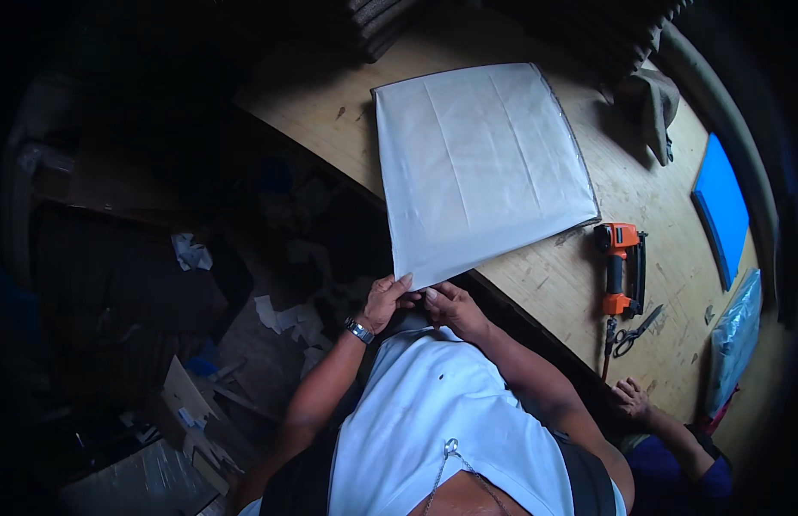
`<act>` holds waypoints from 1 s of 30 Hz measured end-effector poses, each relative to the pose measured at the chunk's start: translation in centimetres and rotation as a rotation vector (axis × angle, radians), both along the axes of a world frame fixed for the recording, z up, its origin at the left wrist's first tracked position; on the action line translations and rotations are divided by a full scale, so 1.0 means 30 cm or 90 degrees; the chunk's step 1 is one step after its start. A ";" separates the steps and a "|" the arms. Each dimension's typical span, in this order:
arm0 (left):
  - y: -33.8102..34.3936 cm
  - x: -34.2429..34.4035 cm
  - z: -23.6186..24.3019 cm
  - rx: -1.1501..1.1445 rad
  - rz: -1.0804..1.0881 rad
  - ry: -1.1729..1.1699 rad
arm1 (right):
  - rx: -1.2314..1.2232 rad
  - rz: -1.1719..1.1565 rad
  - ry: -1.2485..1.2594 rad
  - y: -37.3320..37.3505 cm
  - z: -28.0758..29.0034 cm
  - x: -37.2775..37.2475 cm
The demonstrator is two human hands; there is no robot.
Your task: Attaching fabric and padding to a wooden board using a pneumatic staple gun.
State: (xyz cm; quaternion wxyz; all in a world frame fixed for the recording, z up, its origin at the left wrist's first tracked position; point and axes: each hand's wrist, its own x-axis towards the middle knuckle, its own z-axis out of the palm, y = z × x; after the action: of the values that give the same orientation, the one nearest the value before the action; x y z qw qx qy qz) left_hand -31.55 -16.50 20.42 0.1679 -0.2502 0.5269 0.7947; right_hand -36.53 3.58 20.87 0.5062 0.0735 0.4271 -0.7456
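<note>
A squarish panel covered in white cloth, with a dark edge showing along its far and right sides, lies on the wooden table. Its near corner juts out over the table's front edge, towards my body. My left hand, with a metal watch at the wrist, is closed on that corner, thumb on top of the white cloth. Close beside it, my right hand pinches the near edge, fingers drawn together. What lies between the right fingertips is too small to make out.
To the right, an orange and black staple gun with a hose and scissors lie on the wooden table. Further right are a blue board and a plastic-wrapped packet. Another person's hand rests at the table edge. Scraps litter the left floor.
</note>
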 end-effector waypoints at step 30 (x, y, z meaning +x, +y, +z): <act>-0.021 -0.320 0.117 0.196 -0.215 -0.098 | 0.292 -0.439 0.320 -0.130 0.067 0.073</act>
State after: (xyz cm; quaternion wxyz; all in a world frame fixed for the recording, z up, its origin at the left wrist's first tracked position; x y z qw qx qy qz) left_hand -41.16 -17.13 23.94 0.3743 -0.1898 0.4197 0.8048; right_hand -34.33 -0.31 22.89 0.0815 0.1382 0.6404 -0.7511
